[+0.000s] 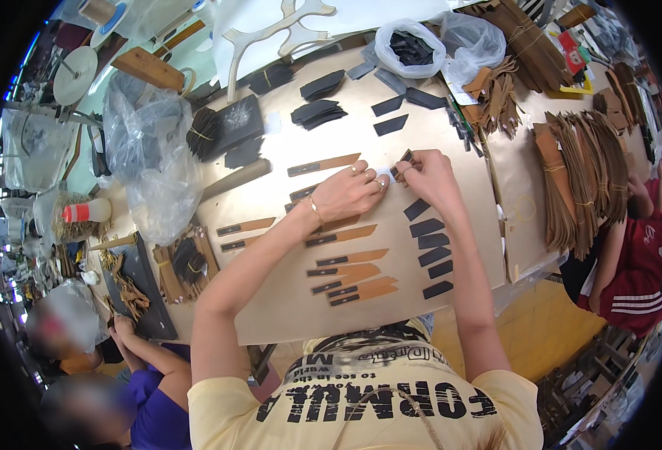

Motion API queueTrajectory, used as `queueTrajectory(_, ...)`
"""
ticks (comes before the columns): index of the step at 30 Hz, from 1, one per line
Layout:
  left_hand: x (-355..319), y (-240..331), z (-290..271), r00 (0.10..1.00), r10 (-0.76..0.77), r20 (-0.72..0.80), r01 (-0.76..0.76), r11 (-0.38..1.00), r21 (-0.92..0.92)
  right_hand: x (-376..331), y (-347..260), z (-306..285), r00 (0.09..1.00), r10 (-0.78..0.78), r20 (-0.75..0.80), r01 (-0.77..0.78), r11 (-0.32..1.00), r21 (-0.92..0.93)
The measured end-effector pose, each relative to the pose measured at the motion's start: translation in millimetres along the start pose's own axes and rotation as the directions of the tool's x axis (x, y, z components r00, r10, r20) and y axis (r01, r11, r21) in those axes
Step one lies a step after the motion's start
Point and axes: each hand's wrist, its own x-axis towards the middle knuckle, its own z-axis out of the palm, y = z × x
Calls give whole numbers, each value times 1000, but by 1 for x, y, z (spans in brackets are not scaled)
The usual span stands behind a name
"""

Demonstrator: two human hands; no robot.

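My left hand (350, 193) is over the middle of the table, its fingers drawn together beside a small white piece (385, 172); what they grip, if anything, is hidden. Just to the right, my right hand (427, 176) pinches a small dark leather piece (404, 159) between thumb and fingers. Beneath and around my left forearm lie several brown leather strips with dark end patches, such as a far strip (338, 163) and a near strip (368, 291). A column of black leather pieces (434, 240) runs down beside my right forearm.
Stacks of black pieces (318, 112) lie at the back, near a plastic bag of black pieces (410, 49). Tied bundles of brown strips (582, 176) are on the right. A clear plastic bag (151, 157) stands left. Other people sit at the lower left and right.
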Motion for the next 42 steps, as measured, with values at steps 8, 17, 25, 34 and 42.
queueTrajectory(8, 4, -5, -2, 1000, 10, 25, -11, 1000, 10, -27, -6, -5, 960, -236, 148, 260, 951, -170)
queueTrajectory(17, -6, 9, -17, 916, -275, -290, 238, 958, -159, -55, 6, 18, 861, -489, 139, 423, 538, -729)
queueTrajectory(25, 27, 31, 13, 728, -683, -57, 628, 698, -345, -18, 3, -8, 820, -560, 121, 567, 763, -310)
queueTrajectory(34, 41, 20, 35, 653, -740, -162, 689, 669, -278, -6, 15, -15, 817, -563, 128, 568, 746, -348)
queueTrajectory(42, -50, 56, -65, 575, -814, 84, 591, 341, -731, -85, -27, -8, 837, -530, 138, 546, 826, -143)
